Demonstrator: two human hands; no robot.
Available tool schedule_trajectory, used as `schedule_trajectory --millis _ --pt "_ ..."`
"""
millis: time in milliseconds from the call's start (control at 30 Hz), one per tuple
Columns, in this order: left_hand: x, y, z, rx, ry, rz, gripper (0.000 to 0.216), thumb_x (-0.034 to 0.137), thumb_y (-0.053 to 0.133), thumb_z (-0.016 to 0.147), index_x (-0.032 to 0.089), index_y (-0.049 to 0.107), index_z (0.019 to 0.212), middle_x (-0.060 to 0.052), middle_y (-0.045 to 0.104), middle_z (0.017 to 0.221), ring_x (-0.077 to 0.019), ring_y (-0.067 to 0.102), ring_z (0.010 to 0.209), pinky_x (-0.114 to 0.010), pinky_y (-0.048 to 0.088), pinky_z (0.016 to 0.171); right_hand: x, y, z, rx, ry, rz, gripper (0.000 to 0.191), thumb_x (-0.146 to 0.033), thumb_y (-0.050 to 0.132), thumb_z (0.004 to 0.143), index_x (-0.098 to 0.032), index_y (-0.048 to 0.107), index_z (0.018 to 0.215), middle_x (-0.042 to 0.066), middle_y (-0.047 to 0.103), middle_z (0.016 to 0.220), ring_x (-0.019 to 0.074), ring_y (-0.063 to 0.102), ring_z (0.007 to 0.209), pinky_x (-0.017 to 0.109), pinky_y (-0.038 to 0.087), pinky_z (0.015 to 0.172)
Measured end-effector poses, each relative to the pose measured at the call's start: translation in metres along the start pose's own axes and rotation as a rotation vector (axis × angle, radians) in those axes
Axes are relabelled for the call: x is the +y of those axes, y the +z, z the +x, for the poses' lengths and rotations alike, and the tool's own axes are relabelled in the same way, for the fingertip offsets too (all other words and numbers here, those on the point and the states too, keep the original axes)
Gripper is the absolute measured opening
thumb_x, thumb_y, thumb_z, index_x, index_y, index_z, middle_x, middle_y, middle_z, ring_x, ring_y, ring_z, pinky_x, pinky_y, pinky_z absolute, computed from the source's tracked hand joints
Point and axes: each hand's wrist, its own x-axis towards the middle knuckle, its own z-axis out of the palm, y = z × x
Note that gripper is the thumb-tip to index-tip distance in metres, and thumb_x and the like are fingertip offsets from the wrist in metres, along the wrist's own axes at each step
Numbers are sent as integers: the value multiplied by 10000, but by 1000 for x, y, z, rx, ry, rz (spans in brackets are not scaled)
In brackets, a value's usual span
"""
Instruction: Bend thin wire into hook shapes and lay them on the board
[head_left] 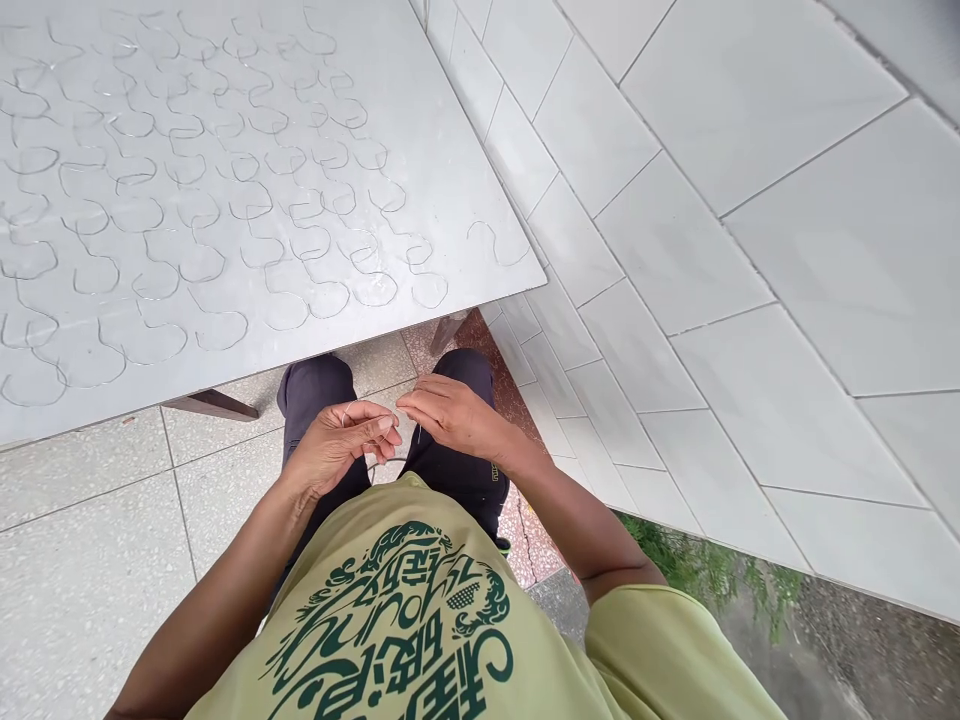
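Left hand (337, 445) and right hand (450, 415) meet fingertip to fingertip, both pinching a wire (388, 461) above the thighs; its thin run between them is hard to trace. At 11 o'clock, the table (457, 170) bears rows of bent wire hooks (217, 328), cut off leftward.

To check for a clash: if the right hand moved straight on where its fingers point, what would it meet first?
Likely the left hand, close by, pinching the thin curved grey metal wire; depth is unclear.
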Motion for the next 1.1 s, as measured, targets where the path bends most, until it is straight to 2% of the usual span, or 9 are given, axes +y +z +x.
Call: schedule_trajectory --millis 167,333,467,600,733,867,1100 --pt "-10 10 -4 82 94 -114 198 310 864 826 142 786 896 -71 783 807 -126 679 621 -238 541 597 -4 6 3 71 25 -43 342 -291 408 1119 -207 695 953 70 634 802 218 576 784 351 486 762" --pt "-11 9 -6 61 105 -112 199 312 858 835 139 782 898 -70 770 814 -123 665 638 -237 525 605 -3 9 2 106 27 -12 255 -310 455 1117 -195 676 1059 71 683 855 209 605 813 345 502 780" --pt "-11 7 -7 55 114 -92 216 332 857 836 141 776 893 -73 763 804 -124 649 627 -244 510 602 -3 10 3 155 -39 -50 233 -260 482 1108 -161 656 989 65 656 793 194 576 755 329 492 735" --pt "-9 11 -7 83 137 -88 224 339 864 826 140 778 884 -80 772 811 -127 651 614 -248 497 589 -3 9 5 133 -45 -84 259 -246 459 1111 -182 643 941 52 636 768 194 568 748 332 489 735" --pt "-8 18 -9 131 171 -107 248 349 883 798 138 779 877 -76 767 789 -134 655 614 -251 499 582 -3 9 5 136 41 7 180 -282 521 1095 -181 653 1027 54 678 850 181 615 795 314 505 754" --pt "-8 21 -9 171 202 -115 251 355 871 812 135 774 884 -74 764 802 -137 666 637 -251 512 601 -6 12 1 200 155 91 153 -266 566 1070 -187 667 1153 65 723 950 172 656 840 305 521 780" --pt "-6 15 -8 84 166 -144 226 316 863 821 129 776 915 -68 747 789 -126 649 629 -239 501 591 1 16 -3 214 8 42 213 -219 488 1097 -181 690 1152 82 709 919 194 636 856 327 530 786"
